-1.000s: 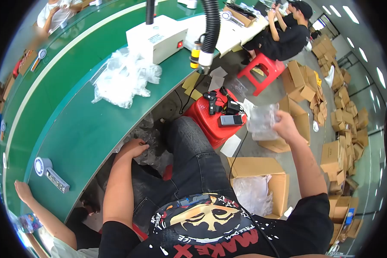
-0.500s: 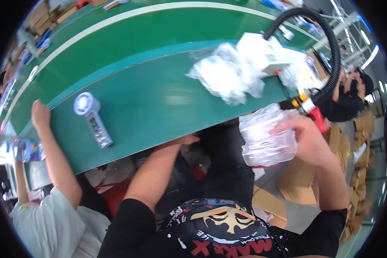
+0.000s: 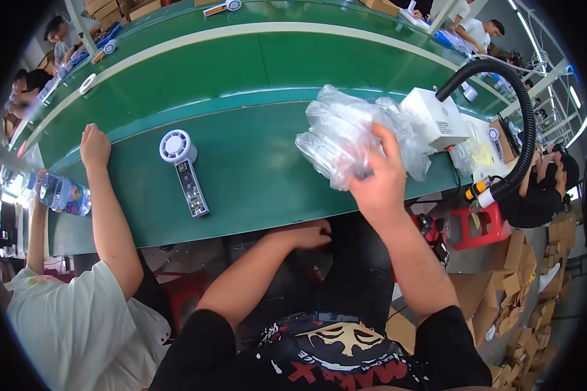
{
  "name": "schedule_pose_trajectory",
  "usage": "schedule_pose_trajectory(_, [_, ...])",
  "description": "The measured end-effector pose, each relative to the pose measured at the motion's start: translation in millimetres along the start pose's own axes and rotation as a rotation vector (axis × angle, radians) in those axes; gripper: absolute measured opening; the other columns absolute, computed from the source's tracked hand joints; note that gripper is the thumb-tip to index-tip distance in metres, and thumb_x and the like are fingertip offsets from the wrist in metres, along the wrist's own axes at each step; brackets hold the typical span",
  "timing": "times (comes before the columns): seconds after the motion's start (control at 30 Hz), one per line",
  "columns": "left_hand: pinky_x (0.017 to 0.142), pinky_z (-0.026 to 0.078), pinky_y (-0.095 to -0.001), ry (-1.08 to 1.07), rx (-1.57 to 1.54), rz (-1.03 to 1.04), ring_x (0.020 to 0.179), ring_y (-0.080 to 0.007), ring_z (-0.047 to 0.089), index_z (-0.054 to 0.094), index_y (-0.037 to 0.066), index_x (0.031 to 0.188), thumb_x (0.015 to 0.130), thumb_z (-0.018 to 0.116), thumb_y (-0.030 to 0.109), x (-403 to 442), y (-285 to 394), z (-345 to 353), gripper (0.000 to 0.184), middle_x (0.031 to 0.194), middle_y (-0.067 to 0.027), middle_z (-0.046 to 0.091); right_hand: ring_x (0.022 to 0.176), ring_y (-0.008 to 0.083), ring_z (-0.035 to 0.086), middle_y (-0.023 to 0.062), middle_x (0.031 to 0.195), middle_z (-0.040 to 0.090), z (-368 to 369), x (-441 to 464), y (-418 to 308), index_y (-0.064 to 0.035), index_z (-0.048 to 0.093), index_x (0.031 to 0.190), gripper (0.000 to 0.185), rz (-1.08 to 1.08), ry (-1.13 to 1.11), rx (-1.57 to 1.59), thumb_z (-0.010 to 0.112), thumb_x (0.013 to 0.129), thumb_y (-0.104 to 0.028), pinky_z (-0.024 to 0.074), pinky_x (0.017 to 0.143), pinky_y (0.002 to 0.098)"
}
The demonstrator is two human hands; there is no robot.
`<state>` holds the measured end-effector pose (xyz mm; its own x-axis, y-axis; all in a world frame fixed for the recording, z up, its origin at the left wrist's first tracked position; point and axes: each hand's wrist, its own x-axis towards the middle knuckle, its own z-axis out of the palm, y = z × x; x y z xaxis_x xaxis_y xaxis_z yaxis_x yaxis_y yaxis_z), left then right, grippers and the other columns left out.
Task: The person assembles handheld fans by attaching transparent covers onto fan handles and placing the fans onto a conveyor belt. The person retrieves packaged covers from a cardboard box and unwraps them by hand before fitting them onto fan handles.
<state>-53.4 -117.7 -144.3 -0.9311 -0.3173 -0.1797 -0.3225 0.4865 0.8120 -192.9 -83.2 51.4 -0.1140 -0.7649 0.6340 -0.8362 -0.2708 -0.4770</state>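
My right hand (image 3: 383, 179) is over the table, its fingers closed on crumpled clear plastic bags (image 3: 336, 127). Part of the plastic is hidden behind the hand, and more of it lies to the right against a white box. Low at the table's front edge, my left hand (image 3: 310, 234) rests near my lap with its fingers loosely extended and nothing visible in it. A white handheld fan (image 3: 178, 146) lies on the green table (image 3: 254, 169), left of the plastic. Its handle is uncovered and shows a circuit board inside.
A white box (image 3: 435, 117) with a black flexible hose (image 3: 525, 98) stands at the right. A co-worker's forearm (image 3: 107, 195) lies on the table at left, near a water bottle (image 3: 65, 194). Cardboard boxes (image 3: 522, 260) and a red stool (image 3: 479, 225) are on the right.
My right hand has carried the plastic bundle from beyond the table's front edge up and left onto the tabletop, against the other plastic. My left hand stays low near my lap.
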Motion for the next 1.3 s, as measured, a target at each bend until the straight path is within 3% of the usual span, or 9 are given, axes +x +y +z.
schedule_pose_trajectory(0.13, [0.082,0.054,-0.0348,0.043,-0.253,0.091,0.090,-0.0239,0.069,0.071,0.002,0.105,0.089,0.064,0.011,-71.0,98.8,-42.1,0.019,0.102,-0.0137,0.072,0.104,0.0359,0.062,0.0191,0.125,0.055,19.3,-28.8,18.2,-0.0023,0.071,0.095,0.026,-0.074,0.104,-0.122,0.077,0.070,0.002,0.0545,0.079,0.0379])
schedule_pose_trajectory(0.2, [0.071,0.055,-0.0373,0.612,-0.407,0.342,0.077,-0.0254,0.070,0.070,0.003,0.102,0.087,0.068,0.009,-89.7,111.7,-47.6,0.016,0.098,-0.0149,0.072,0.102,0.0360,0.063,0.0203,0.126,0.055,25.3,-41.7,25.3,-0.0010,0.071,0.094,0.024,-0.071,0.123,-0.156,0.077,0.071,0.003,0.0550,0.079,0.0381])
schedule_pose_trajectory(0.27, [0.079,0.054,-0.0363,1.007,-0.439,0.177,0.092,-0.0268,0.068,0.064,0.001,0.116,0.087,0.069,0.006,-84.5,114.6,-51.8,0.030,0.119,-0.0188,0.066,0.106,0.0403,0.060,0.0182,0.123,0.056,29.8,-45.4,31.5,-0.0035,0.069,0.091,0.024,-0.131,0.139,-0.184,0.076,0.068,0.001,0.0546,0.080,0.0418])
schedule_pose_trajectory(0.3, [0.079,0.054,-0.0363,1.010,-0.429,0.183,0.092,-0.0268,0.068,0.064,0.001,0.116,0.087,0.069,0.006,-77.5,119.1,-60.5,0.030,0.119,-0.0188,0.066,0.108,0.0425,0.058,0.0171,0.122,0.056,30.1,-44.3,32.6,-0.0047,0.067,0.089,0.024,-0.171,0.146,-0.198,0.075,0.067,0.000,0.0545,0.081,0.0436])
schedule_pose_trajectory(0.37, [0.098,0.047,-0.0407,1.146,-0.107,0.042,0.122,-0.0361,0.056,0.050,0.001,0.138,0.090,0.069,0.014,-58.4,131.9,-82.3,0.053,0.146,-0.0260,0.045,0.108,0.0430,0.057,0.0172,0.122,0.056,28.3,-44.2,27.7,-0.0043,0.067,0.092,0.026,-0.179,0.130,-0.194,0.075,0.068,-0.002,0.0544,0.081,0.0445])
schedule_pose_trajectory(0.5, [0.113,0.034,-0.0470,1.167,0.104,0.136,0.141,-0.0419,0.035,0.035,0.005,0.150,0.092,0.069,0.023,-23.0,128.8,-91.0,0.070,0.156,-0.0283,0.027,0.111,0.0447,0.056,0.0175,0.123,0.056,28.4,-37.0,16.7,-0.0032,0.066,0.102,0.031,-0.179,0.051,-0.187,0.074,0.071,-0.005,0.0537,0.085,0.0468])
schedule_pose_trajectory(0.63, [0.117,0.027,-0.0511,1.171,0.009,0.104,0.144,-0.0460,0.029,0.035,0.004,0.151,0.092,0.068,0.027,3.8,125.9,-95.2,0.071,0.154,-0.0311,0.029,0.116,0.0461,0.054,0.0175,0.126,0.056,26.7,-48.0,9.6,-0.0025,0.063,0.109,0.036,-0.113,-0.039,-0.165,0.073,0.075,-0.008,0.0526,0.091,0.0474])
schedule_pose_trajectory(1.0, [0.116,0.031,-0.0448,1.071,-0.004,0.158,0.140,-0.0395,0.038,0.042,0.004,0.144,0.091,0.068,0.023,2.0,97.9,-129.7,0.063,0.146,-0.0253,0.043,0.115,0.0425,0.059,0.0178,0.127,0.059,-27.9,-51.5,14.9,-0.0029,0.067,0.107,0.029,-0.256,0.031,-0.094,0.070,0.079,-0.003,0.0527,0.091,0.0466])
schedule_pose_trajectory(1.3, [0.114,0.031,-0.0413,0.995,-0.398,0.183,0.134,-0.0295,0.042,0.044,0.005,0.140,0.086,0.073,0.024,1.0,95.6,-132.9,0.064,0.140,-0.0164,0.047,0.085,0.0267,0.068,0.0136,0.105,0.065,-24.8,-161.0,39.8,-0.0013,0.068,0.095,0.017,0.085,0.033,0.218,0.068,0.080,0.005,0.0549,0.071,0.0327])
